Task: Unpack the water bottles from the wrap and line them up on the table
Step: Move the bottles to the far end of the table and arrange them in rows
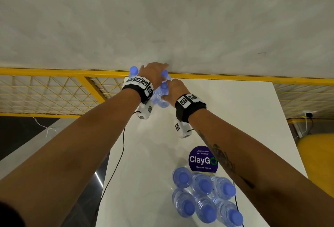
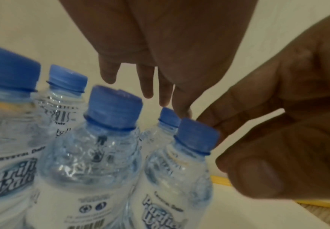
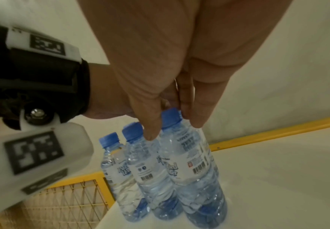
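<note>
Several clear water bottles with blue caps stand close together at the far left corner of the white table (image 1: 235,111). My right hand (image 1: 174,89) pinches the cap and neck of the nearest bottle (image 3: 187,158) between thumb and fingers; that bottle stands upright on the table. Just beyond it my left hand (image 1: 153,73) hovers over the group with straight fingers (image 2: 146,80), one tip touching the cap of a far bottle (image 2: 168,114). Another group of several bottles (image 1: 204,194) stands tightly packed near me on the table.
A yellow rail with wire mesh (image 1: 54,91) runs along the table's far edge and left side, against a pale wall. A round purple sticker (image 1: 202,159) lies on the table by the near bottles. A black cable (image 1: 119,154) hangs from my left wrist.
</note>
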`<state>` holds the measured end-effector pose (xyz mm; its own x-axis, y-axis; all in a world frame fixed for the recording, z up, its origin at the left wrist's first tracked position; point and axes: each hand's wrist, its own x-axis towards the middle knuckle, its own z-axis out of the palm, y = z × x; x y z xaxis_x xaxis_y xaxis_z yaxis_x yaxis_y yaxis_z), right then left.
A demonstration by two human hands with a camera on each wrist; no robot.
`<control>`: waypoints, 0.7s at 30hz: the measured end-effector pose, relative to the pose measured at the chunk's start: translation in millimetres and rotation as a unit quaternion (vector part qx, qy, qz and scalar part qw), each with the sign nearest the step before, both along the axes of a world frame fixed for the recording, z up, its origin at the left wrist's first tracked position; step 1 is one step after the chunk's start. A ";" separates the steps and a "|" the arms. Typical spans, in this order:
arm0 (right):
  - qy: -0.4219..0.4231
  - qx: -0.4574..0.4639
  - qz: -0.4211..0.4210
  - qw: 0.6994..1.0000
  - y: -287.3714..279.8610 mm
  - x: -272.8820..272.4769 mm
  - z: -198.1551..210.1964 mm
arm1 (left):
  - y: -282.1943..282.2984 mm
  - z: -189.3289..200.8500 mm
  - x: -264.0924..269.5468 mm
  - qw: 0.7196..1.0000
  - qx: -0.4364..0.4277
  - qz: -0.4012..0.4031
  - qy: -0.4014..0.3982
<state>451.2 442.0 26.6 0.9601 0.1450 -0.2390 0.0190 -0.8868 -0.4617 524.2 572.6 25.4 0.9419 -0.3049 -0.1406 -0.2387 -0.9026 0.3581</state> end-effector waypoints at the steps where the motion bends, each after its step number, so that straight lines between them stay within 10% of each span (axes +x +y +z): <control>1: -0.005 0.006 -0.006 1.000 -1.2 -9.6 6.0 | 1.1 4.5 -7.9 1.000 -0.007 0.009 -0.014; 6: -0.045 0.043 0.037 0.997 -13.8 -74.9 37.7 | 3.1 12.7 -65.8 0.995 -0.073 -0.022 -0.068; 21: 0.062 -0.032 0.143 0.987 -53.4 -308.9 72.7 | -14.9 17.8 -315.1 0.966 -0.108 -0.153 0.180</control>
<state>142.2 388.6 99.3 0.8452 0.3857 -0.3700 0.2190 -0.8814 -0.4186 209.2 557.7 43.2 0.7051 -0.6198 -0.3445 -0.3063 -0.7044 0.6403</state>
